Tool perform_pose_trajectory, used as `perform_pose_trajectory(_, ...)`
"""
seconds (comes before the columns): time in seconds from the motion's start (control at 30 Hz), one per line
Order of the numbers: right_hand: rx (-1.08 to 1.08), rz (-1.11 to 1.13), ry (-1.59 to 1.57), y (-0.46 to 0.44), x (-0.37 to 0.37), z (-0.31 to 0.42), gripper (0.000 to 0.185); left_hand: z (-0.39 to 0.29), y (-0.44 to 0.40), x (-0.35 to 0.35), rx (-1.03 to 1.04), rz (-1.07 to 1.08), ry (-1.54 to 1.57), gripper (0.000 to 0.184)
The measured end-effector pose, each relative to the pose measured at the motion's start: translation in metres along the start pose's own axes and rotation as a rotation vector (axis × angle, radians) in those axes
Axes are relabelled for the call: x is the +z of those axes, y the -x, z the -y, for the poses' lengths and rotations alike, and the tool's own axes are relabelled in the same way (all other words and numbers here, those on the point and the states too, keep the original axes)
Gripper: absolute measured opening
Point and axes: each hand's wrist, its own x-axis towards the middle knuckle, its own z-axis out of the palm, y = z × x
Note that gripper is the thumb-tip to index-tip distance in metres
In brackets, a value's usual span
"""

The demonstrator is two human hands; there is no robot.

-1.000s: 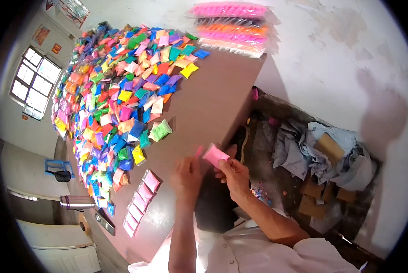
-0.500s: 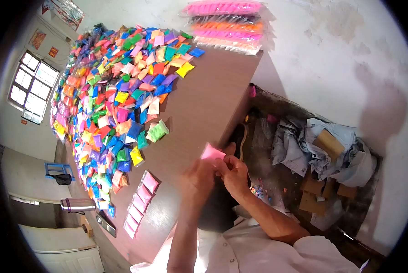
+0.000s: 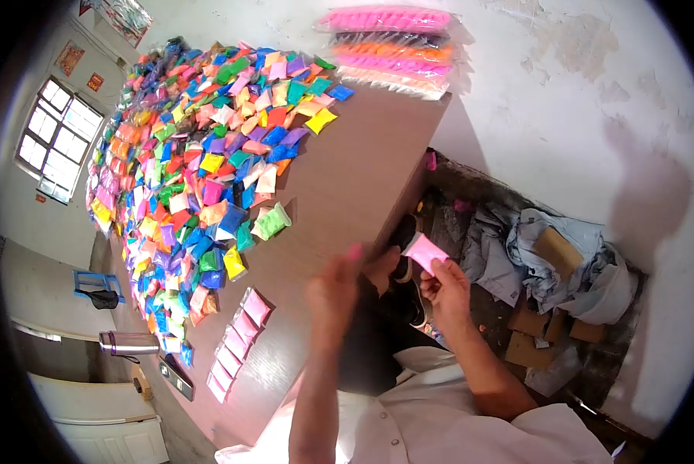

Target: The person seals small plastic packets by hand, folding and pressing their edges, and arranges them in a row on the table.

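A steel-and-purple tumbler (image 3: 134, 343) stands beside a phone (image 3: 178, 377) at the near left edge of a brown table (image 3: 347, 170), a spot that seems to keep both within reach but out of the way. A heap of colourful packets (image 3: 213, 192) spreads along the table's far side, loosely piled, probably because so many cannot lie flat. Nearer the person, a row of pink packets (image 3: 239, 334) lies edge to edge, likely to stay apart from the mixed colours. The left hand (image 3: 332, 298) is raised by the table's edge, too blurred to tell how far its fingers close or whether they grip the pink bit at their tips. Bulging clear bags (image 3: 393, 48) are stacked against the wall, which may steady them. The right hand (image 3: 449, 294), almost closed, pinches a pink packet (image 3: 425, 254) by its lower end between thumb and fingers, above the floor beyond the table, apparently leaving the upper end exposed. Cardboard (image 3: 529, 349) and crumpled wrapping (image 3: 492, 259) lie on the floor at right.
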Motion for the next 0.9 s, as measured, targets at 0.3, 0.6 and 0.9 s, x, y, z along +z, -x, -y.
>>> perform_pose_trajectory(0.3, -0.007, -0.032, -0.098, 0.007, -0.02, 0.047, 0.02, 0.009, -0.01, -0.002, -0.055, -0.005, 0.187, 0.012)
perform_pose_trajectory(0.6, 0.434, 0.159, -0.331, 0.026, 0.008, 0.032, 0.021, -0.002, 0.003, 0.012, 0.23, -0.032, 0.113, 0.011)
perform_pose_trajectory(0.9, 0.757, 0.448, -0.405, 0.053, 0.026, 0.004, 0.03, 0.083, 0.095, -0.106, 0.121, -0.11, -0.144, 0.007)
